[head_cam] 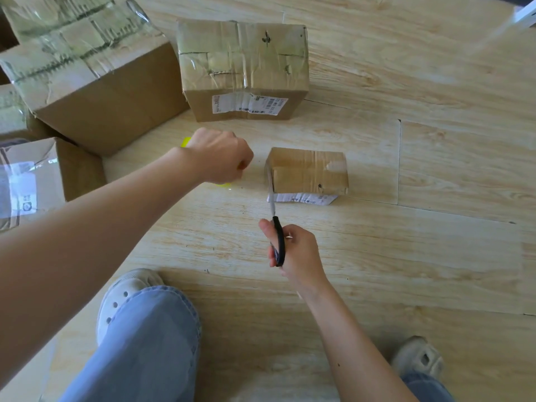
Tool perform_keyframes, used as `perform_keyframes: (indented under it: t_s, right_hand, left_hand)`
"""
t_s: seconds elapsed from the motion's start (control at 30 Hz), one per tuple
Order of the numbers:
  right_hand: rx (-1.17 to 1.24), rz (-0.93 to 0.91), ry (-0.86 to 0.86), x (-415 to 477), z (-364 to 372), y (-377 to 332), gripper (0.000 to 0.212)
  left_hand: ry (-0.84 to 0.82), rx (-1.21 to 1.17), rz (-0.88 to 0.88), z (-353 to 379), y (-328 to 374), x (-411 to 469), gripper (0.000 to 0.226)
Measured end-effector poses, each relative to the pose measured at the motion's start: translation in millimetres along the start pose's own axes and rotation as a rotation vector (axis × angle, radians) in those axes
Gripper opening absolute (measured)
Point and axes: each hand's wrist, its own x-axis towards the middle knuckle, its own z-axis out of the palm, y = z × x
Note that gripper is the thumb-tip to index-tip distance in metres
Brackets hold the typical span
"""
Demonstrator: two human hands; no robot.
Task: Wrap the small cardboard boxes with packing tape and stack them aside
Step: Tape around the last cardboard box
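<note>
A small cardboard box (309, 171) with clear tape over its top lies on the wooden floor, a white label on its near side. My right hand (293, 250) grips black-handled scissors (275, 224) whose blades point up at the box's left edge. My left hand (222, 155) is curled round a yellow tape roll (185, 142), mostly hidden under it, just left of the box. Whether a tape strand runs from the roll to the box is too faint to tell.
A medium taped box (243, 71) stands behind the small one. A large taped box (87, 76) and another labelled box (32, 181) sit at the left. My knees and pale shoes (124, 297) are at the bottom. A white object (526, 10) shows at the top right.
</note>
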Motion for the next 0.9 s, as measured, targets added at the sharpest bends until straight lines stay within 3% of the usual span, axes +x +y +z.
perform_keyframes:
  t_s: [0.07, 0.2, 0.3, 0.47, 0.67, 0.83, 0.9]
  right_hand:
    - [-0.13, -0.004, 0.039, 1, -5, 3, 0.05]
    - [-0.428, -0.05, 0.109, -1, -8, 12, 0.049]
    - [-0.583, -0.086, 0.123, -2, -6, 15, 0.05]
    - [-1.064, -0.138, 0.086, -4, 5, 24, 0.046]
    - [-1.142, -0.185, 0.104, -3, 18, 44, 0.039]
    - [-1.149, -0.186, 0.047, -2, 17, 52, 0.034]
    - [-1.157, -0.201, 0.034, -2, 16, 54, 0.033]
  left_hand:
    - [-0.018, -0.012, -0.039, 0, -9, -2, 0.021]
    - [0.038, -0.217, -0.191, -4, -7, 2, 0.076]
    - [0.029, -0.152, -0.178, -7, 12, 11, 0.087]
    - [0.043, -0.101, -0.195, -12, 26, 20, 0.081]
    - [0.088, -0.159, -0.238, -12, 21, 14, 0.076]
    - [0.097, -0.396, -0.315, -15, 2, -2, 0.019]
    - [0.051, -0.576, -0.321, -20, -5, -9, 0.013]
